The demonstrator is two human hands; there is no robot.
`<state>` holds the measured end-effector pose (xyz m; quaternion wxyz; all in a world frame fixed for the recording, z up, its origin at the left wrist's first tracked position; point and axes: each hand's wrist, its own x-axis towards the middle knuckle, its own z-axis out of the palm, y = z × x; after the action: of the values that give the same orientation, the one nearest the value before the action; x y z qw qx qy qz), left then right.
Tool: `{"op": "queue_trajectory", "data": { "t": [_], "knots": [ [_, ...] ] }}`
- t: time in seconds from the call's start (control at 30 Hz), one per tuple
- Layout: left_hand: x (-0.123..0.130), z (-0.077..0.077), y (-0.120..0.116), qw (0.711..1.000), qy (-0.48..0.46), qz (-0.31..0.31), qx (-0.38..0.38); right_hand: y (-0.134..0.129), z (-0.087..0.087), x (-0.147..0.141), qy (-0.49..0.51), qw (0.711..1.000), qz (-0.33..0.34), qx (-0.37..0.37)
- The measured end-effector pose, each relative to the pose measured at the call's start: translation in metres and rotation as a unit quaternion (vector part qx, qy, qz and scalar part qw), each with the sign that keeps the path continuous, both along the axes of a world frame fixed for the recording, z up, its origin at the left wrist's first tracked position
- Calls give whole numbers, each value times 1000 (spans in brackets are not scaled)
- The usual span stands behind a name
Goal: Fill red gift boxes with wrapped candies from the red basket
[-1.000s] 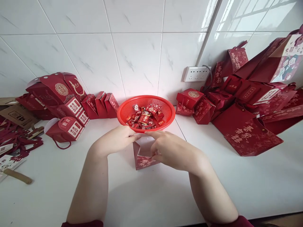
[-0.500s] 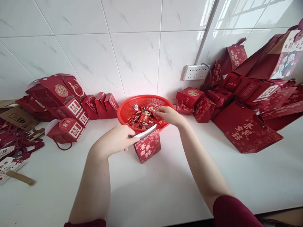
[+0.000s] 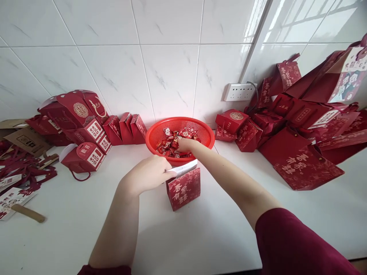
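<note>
My left hand [image 3: 151,171] pinches the upper left edge of a small red gift box [image 3: 185,188]. The box stands on the white table with its top open and the pale inside of its flap showing; gold characters mark its front. Just behind it is a red plastic basket [image 3: 210,131] with mesh sides, holding many small wrapped candies [image 3: 187,132]. My right hand [image 3: 185,145] reaches down into the basket among the candies. Its fingers are hidden there, so whether they grip one does not show.
Three small red boxes [image 3: 124,129] stand left of the basket, beside stacked larger boxes [image 3: 73,110]. At far left lie ribbons [image 3: 31,168] and a wooden stick [image 3: 28,213]. Red bags and boxes [image 3: 304,160] pile up on the right. A power strip [image 3: 240,92] is against the tiled wall.
My right hand has moved left and down, deeper into the candies. My left hand stays on the gift box, which now sits slightly lower and further right in view as the camera shifted.
</note>
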<state>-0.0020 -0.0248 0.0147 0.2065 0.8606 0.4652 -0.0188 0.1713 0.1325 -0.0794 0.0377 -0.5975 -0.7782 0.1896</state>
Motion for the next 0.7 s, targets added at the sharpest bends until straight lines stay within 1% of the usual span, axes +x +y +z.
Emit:
{"op": "queue_trajectory", "data": {
  "t": [0.1, 0.2, 0.23, 0.3, 0.33, 0.37, 0.43, 0.47, 0.5, 0.57, 0.6, 0.63, 0.7],
  "knots": [
    [2, -3, 1, 999, -12, -31, -10, -5, 7, 6, 40, 998, -34, 41],
    [2, -6, 1, 997, -39, -52, -31, -23, 18, 23, 121, 984, -59, 115],
    [1, -6, 1, 997, -47, -46, -35, -32, 22, 30, 152, 977, -60, 136],
    [0, -6, 1, 998, -66, -11, -23, -54, 29, 44, 213, 963, -50, 159],
    [0, -5, 1, 996, -82, 16, -8, -66, 33, 50, 254, 953, -37, 159],
    [0, -4, 1, 993, -106, 45, 10, -78, 37, 56, 312, 937, -18, 153],
    [3, -3, 3, 979, -178, 94, 44, -102, 46, 62, 479, 869, 36, 114],
    [5, -2, 5, 967, -225, 105, 51, -112, 51, 63, 529, 841, 58, 93],
    [8, -2, 6, 954, -277, 104, 47, -122, 56, 63, 558, 823, 74, 77],
    [13, -3, 7, 925, -371, 81, 7, -136, 66, 60, 571, 813, 100, 62],
    [15, -3, 7, 913, -401, 66, -21, -141, 69, 58, 574, 809, 114, 56],
    [17, -3, 7, 905, -419, 53, -49, -145, 72, 56, 579, 804, 128, 51],
    [17, -2, 7, 898, -428, 43, -91, -148, 75, 52, 583, 797, 149, 41]
  ]
}}
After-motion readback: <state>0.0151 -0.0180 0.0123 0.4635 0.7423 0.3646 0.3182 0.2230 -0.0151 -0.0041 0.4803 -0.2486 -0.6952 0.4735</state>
